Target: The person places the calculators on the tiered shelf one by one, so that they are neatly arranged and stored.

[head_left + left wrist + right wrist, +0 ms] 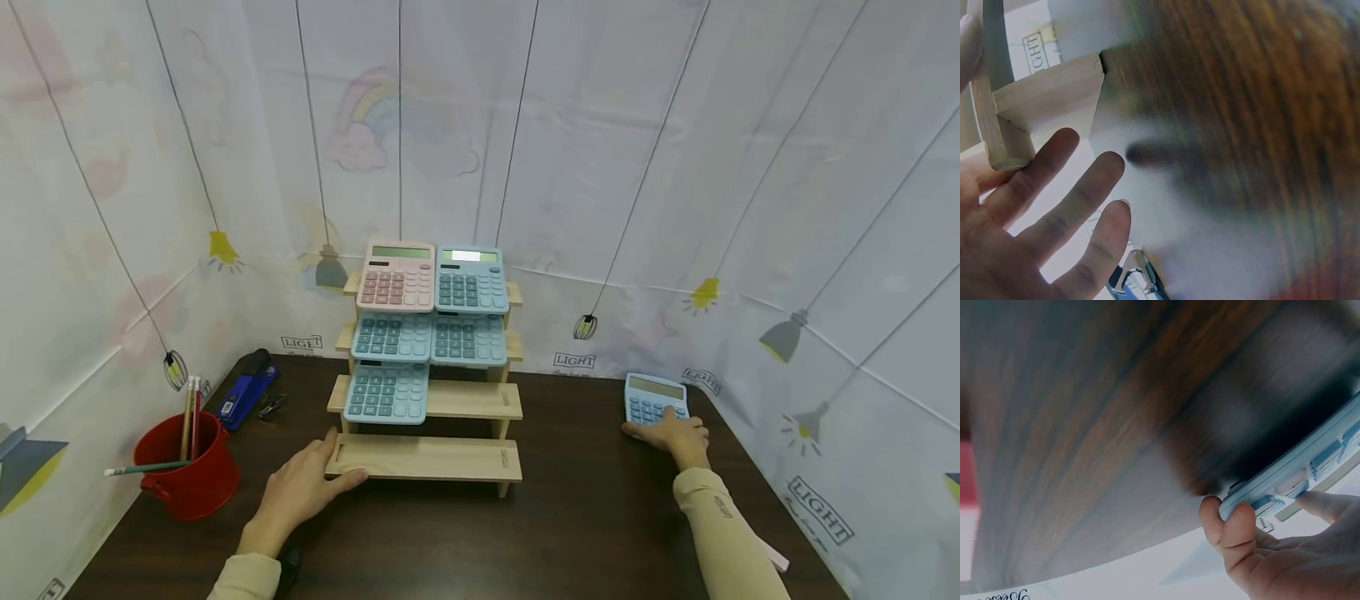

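Note:
At the right of the table in the head view, my right hand [678, 437] grips a light blue calculator [656, 387] by its near edge. In the right wrist view, fingertips curl round one corner of this calculator [1329, 440] and another finger presses on its keys. My left hand [296, 487] touches the left end of the lowest step of a wooden stepped rack [427, 457]. Its fingers [1094, 184] are spread and fairly straight beside the wood in the left wrist view. A pink calculator [397, 275] and several blue calculators [386, 392] stand on the upper steps.
A red bucket [183, 487] with pencils stands at the left. Behind it lie a blue stapler [243, 396] and a small dark metal item [272, 406]. A pink object [776, 556] shows beside my right forearm. A printed white curtain [585, 167] encloses the back and sides.

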`<move>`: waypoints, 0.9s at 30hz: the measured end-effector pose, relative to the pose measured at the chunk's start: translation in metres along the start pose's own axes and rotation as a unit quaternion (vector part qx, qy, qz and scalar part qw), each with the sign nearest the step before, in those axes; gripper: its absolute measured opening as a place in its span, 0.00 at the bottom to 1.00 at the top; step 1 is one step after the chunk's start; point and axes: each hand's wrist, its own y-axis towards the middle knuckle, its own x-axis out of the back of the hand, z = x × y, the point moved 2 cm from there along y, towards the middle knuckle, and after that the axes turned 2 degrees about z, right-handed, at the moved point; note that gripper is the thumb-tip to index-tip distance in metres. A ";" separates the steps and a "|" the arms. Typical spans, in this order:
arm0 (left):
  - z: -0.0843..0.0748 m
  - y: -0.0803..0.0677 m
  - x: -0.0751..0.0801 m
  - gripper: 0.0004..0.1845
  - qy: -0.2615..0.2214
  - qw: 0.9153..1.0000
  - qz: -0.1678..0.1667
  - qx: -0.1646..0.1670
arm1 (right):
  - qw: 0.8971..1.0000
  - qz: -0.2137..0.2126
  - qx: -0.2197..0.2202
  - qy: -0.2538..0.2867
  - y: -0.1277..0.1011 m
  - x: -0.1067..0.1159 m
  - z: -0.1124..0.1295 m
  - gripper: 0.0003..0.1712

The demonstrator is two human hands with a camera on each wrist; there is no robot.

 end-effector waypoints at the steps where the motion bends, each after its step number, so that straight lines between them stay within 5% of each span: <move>1: 0.000 0.000 0.000 0.62 0.001 1.000 0.001 0.000 | 1.000 -0.003 0.001 -0.006 -0.001 -0.001 0.001 0.73; 14: -0.002 -0.002 0.001 0.61 -0.002 1.000 0.003 -0.004 | 0.999 -0.024 0.045 -0.013 -0.029 -0.013 0.022 0.71; 27: -0.005 -0.003 0.005 0.62 0.002 1.000 0.011 -0.001 | 0.992 -0.061 0.110 -0.002 -0.093 -0.011 0.068 0.68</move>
